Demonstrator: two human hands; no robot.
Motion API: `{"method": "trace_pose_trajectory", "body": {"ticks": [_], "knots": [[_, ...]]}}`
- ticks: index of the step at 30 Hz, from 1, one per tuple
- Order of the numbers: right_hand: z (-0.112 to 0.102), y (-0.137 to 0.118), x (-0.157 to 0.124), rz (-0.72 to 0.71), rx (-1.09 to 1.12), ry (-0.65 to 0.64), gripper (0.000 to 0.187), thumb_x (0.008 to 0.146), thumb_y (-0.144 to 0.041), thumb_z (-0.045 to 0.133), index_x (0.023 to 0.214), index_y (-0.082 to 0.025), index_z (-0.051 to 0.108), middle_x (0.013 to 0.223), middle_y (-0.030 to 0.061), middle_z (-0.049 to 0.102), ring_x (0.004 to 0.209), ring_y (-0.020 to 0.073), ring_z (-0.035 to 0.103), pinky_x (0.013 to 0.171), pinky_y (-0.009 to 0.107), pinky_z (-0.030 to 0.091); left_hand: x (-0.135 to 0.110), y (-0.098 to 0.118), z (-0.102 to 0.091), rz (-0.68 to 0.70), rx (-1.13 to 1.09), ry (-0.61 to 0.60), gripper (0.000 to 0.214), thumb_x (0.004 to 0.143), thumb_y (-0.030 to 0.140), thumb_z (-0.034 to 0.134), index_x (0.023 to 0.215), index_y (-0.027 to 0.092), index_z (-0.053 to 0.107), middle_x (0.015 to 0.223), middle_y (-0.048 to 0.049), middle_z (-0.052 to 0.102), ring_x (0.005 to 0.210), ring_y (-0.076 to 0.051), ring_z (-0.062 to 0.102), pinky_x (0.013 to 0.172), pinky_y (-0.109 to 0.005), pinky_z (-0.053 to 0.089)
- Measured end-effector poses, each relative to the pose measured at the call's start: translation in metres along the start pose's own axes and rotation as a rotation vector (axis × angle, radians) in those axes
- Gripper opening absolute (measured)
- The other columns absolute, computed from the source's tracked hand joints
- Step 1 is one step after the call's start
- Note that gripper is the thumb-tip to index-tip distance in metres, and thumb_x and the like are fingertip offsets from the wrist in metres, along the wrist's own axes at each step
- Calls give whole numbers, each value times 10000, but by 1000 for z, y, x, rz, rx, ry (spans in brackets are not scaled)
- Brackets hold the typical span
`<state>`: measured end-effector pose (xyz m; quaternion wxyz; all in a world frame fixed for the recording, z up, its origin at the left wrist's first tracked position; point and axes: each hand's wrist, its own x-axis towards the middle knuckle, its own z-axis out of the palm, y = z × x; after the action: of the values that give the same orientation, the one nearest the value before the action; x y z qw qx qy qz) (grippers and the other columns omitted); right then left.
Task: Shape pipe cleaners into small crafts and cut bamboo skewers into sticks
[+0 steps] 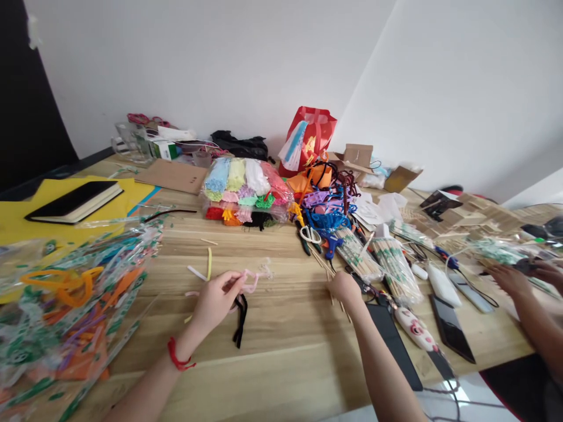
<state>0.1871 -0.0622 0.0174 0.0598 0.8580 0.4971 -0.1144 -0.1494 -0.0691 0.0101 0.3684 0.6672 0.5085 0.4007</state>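
My left hand (219, 298), with a red string bracelet at the wrist, pinches a bent pink pipe cleaner (250, 282) just above the table. Beneath and beside it lie black pipe cleaner pieces (240, 322), a short yellow piece (209, 264) and a pale one (196, 273). My right hand (345, 288) is curled down over thin wooden sticks (325, 265) that stick out above and below it. Its fingertips are hidden, so whether a stick is between them does not show.
Bagged pipe cleaners (246, 190) stand at the back, near scissors (310, 234) and a blue glue gun (332, 245). Plastic-wrapped craft pieces (74, 316) cover the left. Bagged sticks (396, 266), phones (451, 328) and cables lie right, near another person's hands (510, 281).
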Motion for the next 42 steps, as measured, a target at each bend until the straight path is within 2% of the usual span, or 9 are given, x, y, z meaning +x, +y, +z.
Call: {"method": "trace_pose_trajectory", "body": {"ticks": [4,9,16,19,23,29,32,36,42], "knots": [[-1,3,-5,-14,23,-2,301,716,-299,557,882,-81,682,880,190,671,820,260,638,654,277,447,-1,-1,1,27,43,-25,317,825,468,491,834,181,625,701,-26,693,646,-163,643,592,-230,479],[-20,4,2,-171,187,62,233,750,-267,510,721,-116,685,666,95,666,666,185,612,607,226,397,-1,-1,1,45,73,-23,321,823,469,491,839,180,630,717,-32,699,642,-164,642,596,-234,481],[-19,-15,27,-205,259,286,347,862,-254,386,1047,-151,661,966,83,686,877,186,611,741,223,401,-2,1,0,57,61,-23,304,828,451,489,870,191,640,745,-33,707,687,-175,658,609,-237,489],[-16,-15,26,-231,254,325,322,850,-291,434,1004,-171,689,977,73,686,899,189,600,792,231,394,-2,1,0,54,44,-19,285,825,432,500,886,195,646,742,-22,710,686,-168,661,606,-228,486],[-20,6,11,-199,236,353,311,834,-335,468,952,-172,705,941,73,689,891,202,597,798,251,395,-1,1,1,54,54,-28,285,819,435,504,876,194,647,732,-20,712,665,-168,660,595,-229,484],[-5,41,-30,-2,36,87,277,795,-378,511,739,-178,696,760,123,678,771,259,630,653,305,426,1,0,-1,44,62,-11,318,803,469,508,825,185,647,723,-37,712,653,-175,662,588,-232,493],[14,42,-42,34,-59,83,234,811,-294,483,801,-152,669,843,168,670,807,272,635,652,315,434,2,-1,-2,42,59,-17,326,801,480,506,829,186,645,727,-44,712,656,-180,662,593,-237,497],[26,39,-40,33,-50,97,202,786,-192,471,855,-120,646,852,172,666,843,257,636,668,285,429,3,-4,0,38,54,-40,320,802,478,508,824,188,642,729,-46,713,663,-182,663,597,-238,499],[14,47,-26,-4,7,10,126,706,-204,541,696,-137,647,726,126,669,736,239,637,593,264,402,3,-8,0,19,55,-51,324,817,480,493,849,192,640,738,-46,715,669,-183,665,592,-237,501]]}}
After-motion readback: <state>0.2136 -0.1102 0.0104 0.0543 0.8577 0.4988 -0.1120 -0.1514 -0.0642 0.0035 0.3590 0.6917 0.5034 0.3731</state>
